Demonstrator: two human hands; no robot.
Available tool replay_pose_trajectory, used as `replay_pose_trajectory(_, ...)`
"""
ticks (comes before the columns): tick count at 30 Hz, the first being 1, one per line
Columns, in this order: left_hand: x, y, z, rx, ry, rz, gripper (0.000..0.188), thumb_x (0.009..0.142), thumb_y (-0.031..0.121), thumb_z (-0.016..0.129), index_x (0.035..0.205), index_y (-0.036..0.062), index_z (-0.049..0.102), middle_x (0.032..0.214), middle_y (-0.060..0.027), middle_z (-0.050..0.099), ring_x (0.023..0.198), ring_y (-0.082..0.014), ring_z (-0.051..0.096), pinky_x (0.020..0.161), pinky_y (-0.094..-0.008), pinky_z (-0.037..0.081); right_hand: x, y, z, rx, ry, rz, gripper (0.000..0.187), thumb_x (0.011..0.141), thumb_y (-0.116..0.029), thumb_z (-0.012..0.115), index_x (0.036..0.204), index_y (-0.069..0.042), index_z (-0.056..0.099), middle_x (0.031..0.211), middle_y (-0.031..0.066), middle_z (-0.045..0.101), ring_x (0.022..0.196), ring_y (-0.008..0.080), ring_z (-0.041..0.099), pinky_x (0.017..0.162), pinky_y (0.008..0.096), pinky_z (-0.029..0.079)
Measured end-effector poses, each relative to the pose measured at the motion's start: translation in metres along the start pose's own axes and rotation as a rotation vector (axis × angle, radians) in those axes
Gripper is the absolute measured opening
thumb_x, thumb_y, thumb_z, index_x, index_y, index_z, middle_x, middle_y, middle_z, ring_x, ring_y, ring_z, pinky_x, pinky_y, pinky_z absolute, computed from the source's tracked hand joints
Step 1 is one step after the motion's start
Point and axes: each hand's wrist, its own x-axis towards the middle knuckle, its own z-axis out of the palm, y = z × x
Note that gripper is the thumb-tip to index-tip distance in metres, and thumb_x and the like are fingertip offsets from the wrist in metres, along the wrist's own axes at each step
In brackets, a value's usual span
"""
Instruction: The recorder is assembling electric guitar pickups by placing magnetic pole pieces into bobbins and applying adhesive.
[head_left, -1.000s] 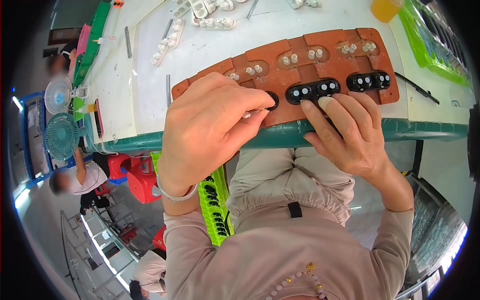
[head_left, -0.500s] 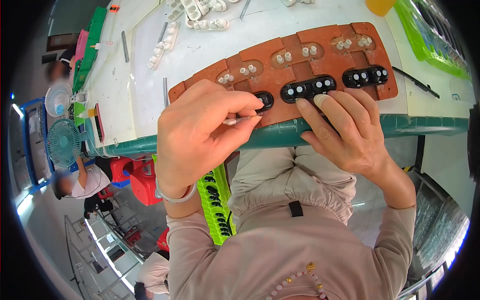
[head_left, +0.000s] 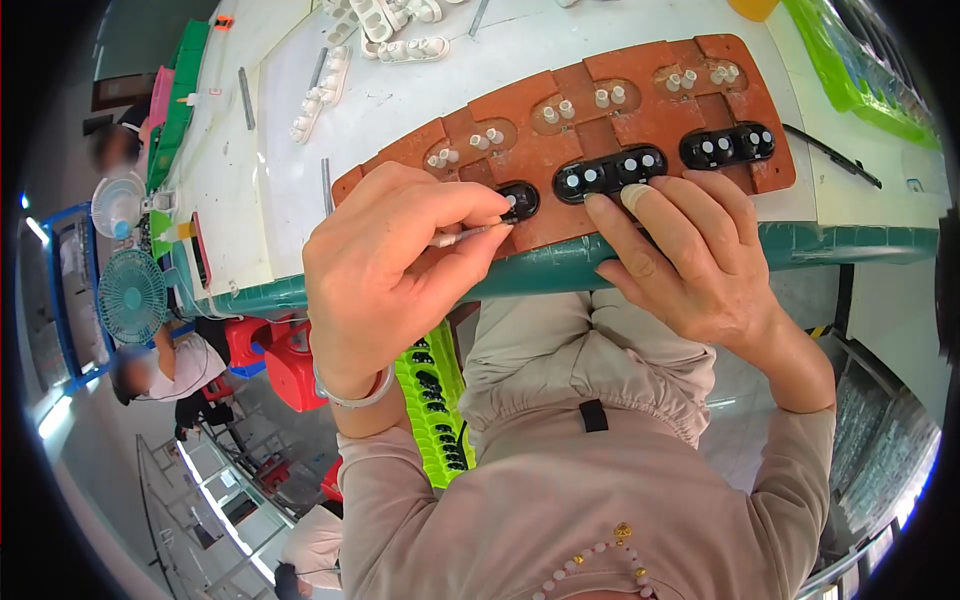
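Observation:
My left hand (head_left: 375, 265) is closed in a pinch on a thin pen-like tool (head_left: 455, 238), pale with a narrow tip. That tip meets the near edge of a glossy black piece with white dots (head_left: 519, 203), partly hidden by my fingers. The piece sits in a long reddish-brown fixture board (head_left: 522, 100). My right hand (head_left: 690, 250) lies over the board's near edge, fingers apart, fingertips by the middle black piece (head_left: 610, 174) and just below the right black piece (head_left: 727, 146). Pairs of small white pegs (head_left: 558, 111) stand along the board's far side.
White moulded parts (head_left: 400, 48) lie at the back left, with metal strips (head_left: 247, 98) nearby. A black pen-like tool (head_left: 832, 157) rests right of the board. Green trays (head_left: 860, 80) stand at the far right; another green tray (head_left: 437, 420) with black pieces is below the table's green edge (head_left: 850, 243).
The tool tip in my left hand has shifted slightly along the left black piece. The whole view has moved a little; my right hand stays at the board's edge.

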Motion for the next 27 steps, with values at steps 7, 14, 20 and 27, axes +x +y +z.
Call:
replay_pose_trajectory(7,0.001,-0.001,0.005,-0.028,0.018,-0.015,0.022,0.058,-0.011,0.068,0.076,-0.0012,0.062,0.072,-0.0071,0.061,0.064,-0.0122,0.057,0.057,-0.0211,0.047,0.0,0.0,0.0,0.01,0.023,0.015,0.042,0.062,-0.017,0.066,0.103,-0.007,0.061,0.105,0.0019,0.048,0.094,0.017,0.049,0.08,0.0332,0.042)
replay_pose_trajectory(14,0.0,-0.006,0.004,0.032,0.0,0.074,0.018,0.059,-0.006,0.07,0.074,0.0013,0.062,0.069,-0.0054,0.061,0.064,-0.0165,0.057,0.055,-0.0252,0.045,0.003,-0.012,-0.004,0.015,0.071,0.048,0.041,0.064,-0.022,0.065,0.101,-0.006,0.06,0.105,0.0029,0.049,0.096,0.0178,0.049,0.084,0.0362,0.04)
replay_pose_trajectory(20,-0.019,-0.023,0.011,-0.043,0.116,0.094,0.016,0.06,0.0,0.071,0.074,0.0052,0.064,0.073,-0.0038,0.064,0.066,-0.0191,0.058,0.065,-0.0306,0.047,0.016,-0.03,0.011,0.099,-0.063,0.026,0.04,0.065,-0.027,0.065,0.098,-0.005,0.058,0.109,0.0042,0.05,0.104,0.0159,0.046,0.088,0.037,0.035)
replay_pose_trajectory(27,-0.029,-0.026,0.013,-0.124,0.215,0.065,0.016,0.061,0.0,0.072,0.073,0.007,0.065,0.074,-0.0026,0.065,0.068,-0.0172,0.057,0.07,-0.0319,0.047,0.016,-0.034,0.013,-0.008,-0.095,0.05,0.039,0.068,-0.026,0.063,0.104,-0.011,0.059,0.108,0.0022,0.049,0.102,0.0145,0.045,0.088,0.0351,0.035)
